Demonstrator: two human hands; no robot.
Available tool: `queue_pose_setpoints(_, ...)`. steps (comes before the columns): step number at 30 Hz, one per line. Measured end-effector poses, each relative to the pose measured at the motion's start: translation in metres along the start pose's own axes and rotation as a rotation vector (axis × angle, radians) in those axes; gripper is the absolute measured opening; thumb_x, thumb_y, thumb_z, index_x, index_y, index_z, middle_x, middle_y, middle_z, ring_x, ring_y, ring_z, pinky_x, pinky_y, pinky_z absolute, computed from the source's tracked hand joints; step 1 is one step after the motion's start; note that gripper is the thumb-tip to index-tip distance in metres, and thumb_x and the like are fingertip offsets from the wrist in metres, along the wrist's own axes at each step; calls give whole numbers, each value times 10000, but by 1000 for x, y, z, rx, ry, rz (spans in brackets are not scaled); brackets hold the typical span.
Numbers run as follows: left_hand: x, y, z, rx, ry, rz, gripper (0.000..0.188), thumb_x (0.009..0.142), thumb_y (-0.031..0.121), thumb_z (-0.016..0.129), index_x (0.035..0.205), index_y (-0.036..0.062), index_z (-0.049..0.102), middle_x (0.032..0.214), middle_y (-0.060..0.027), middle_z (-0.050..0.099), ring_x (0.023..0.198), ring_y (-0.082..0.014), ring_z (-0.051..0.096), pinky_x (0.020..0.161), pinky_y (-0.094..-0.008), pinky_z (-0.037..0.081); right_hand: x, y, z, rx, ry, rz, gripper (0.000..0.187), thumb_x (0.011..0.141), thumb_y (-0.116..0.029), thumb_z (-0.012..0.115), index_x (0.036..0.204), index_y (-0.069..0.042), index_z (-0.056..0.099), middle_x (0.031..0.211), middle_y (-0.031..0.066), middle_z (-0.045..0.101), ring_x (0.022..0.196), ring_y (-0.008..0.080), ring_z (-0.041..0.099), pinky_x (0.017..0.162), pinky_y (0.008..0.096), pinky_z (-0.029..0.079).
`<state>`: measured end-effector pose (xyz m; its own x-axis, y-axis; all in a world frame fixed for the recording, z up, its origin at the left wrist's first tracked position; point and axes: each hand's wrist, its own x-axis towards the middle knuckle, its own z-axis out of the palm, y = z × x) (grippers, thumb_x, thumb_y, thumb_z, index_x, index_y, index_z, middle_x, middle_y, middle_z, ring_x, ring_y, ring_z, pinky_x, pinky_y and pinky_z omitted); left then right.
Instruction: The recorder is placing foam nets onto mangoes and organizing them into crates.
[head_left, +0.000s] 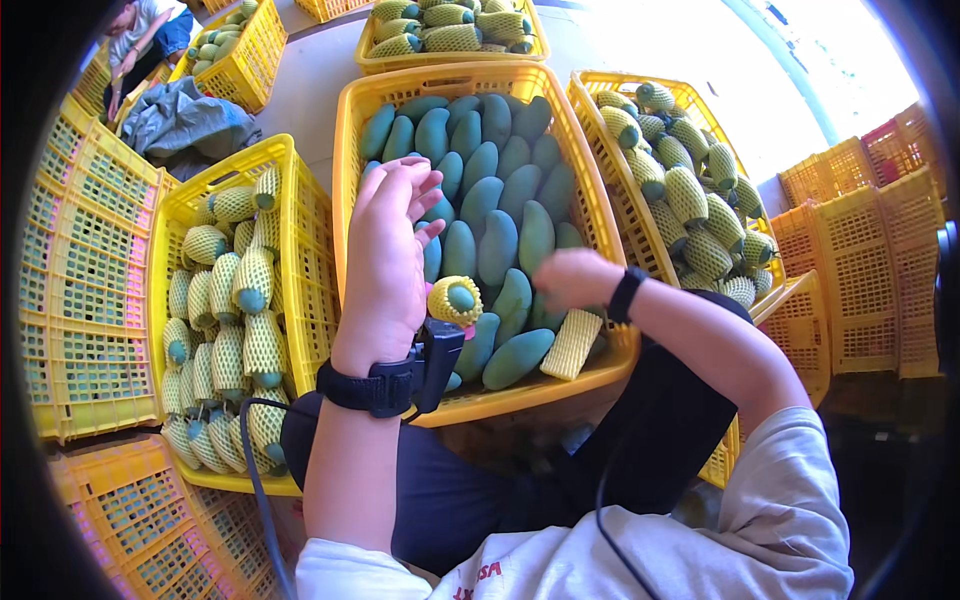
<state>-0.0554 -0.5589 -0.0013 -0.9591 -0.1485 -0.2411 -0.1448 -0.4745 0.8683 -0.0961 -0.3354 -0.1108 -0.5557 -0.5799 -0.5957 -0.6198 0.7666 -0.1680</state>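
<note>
A yellow plastic crate (350, 110) full of bare green mangoes (497, 247) stands in front of me. Over its left side my left hand (388, 225) is raised with the fingers apart. A mango in a pale yellow foam net (458, 300) shows beside the left wrist, its green end bare; whether it touches the hand I cannot tell. Low over the mangoes on the right is my right hand (577, 279), blurred, with its fingertips hidden. Just below it a flat, empty foam net sleeve (573, 345) lies on the fruit.
Crates of netted mangoes stand close at the left (290, 165), right (580, 90) and far side (365, 62). Stacked yellow crates (95, 280) line the left edge, others (850, 270) the right. A grey plastic sheet (190, 120) lies at upper left, near another person (150, 35).
</note>
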Motion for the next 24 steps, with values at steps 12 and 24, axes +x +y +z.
queue_pose_setpoints(12, -3, 13, -4, -40, -60, -20, 262, 848, 251, 493, 1023, 57, 509, 1031, -94, 578, 965, -183, 537, 822, -313, 379, 8, 1, -5, 23, -89, -59, 209, 723, -237, 566, 758, -53, 659, 772, 154, 633, 702, 363, 618, 642, 424, 512)
queue_pose_setpoints(24, -3, 3, 9, 169, -69, -36, 193, 866, 175, 466, 1016, 56, 488, 985, -76, 578, 936, -157, 550, 796, -288, 394, 85, 50, 26, 271, 582, 504, 345, 799, -285, 599, 948, 25, 564, 935, 224, 587, 934, 377, 539, 821, 440, 453)
